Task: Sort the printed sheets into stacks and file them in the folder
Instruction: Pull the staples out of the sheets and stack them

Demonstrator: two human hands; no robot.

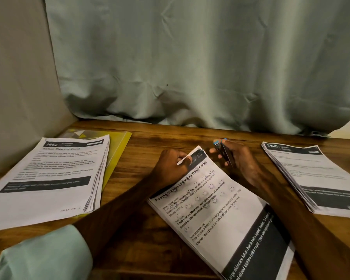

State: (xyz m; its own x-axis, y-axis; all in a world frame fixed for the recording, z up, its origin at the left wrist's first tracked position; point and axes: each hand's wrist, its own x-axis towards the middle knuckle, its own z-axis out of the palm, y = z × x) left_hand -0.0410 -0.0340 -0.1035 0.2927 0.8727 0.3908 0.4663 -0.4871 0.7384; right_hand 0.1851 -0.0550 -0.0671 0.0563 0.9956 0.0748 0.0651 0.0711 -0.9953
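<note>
Three stacks of printed sheets lie on the wooden table [141,249]. The left stack [47,178] rests on a yellow folder [119,142]. The middle stack [220,215] lies tilted in front of me. My left hand [172,164] pinches its top left corner, which is folded up. My right hand [236,158] hovers just beyond that stack's top right corner and grips a small dark stapler [224,153]. The right stack [315,176] lies untouched by the table's right edge.
A pale green curtain [200,63] hangs down to the table's back edge. A beige wall [18,87] closes the left side. Bare wood shows between the stacks and along the front.
</note>
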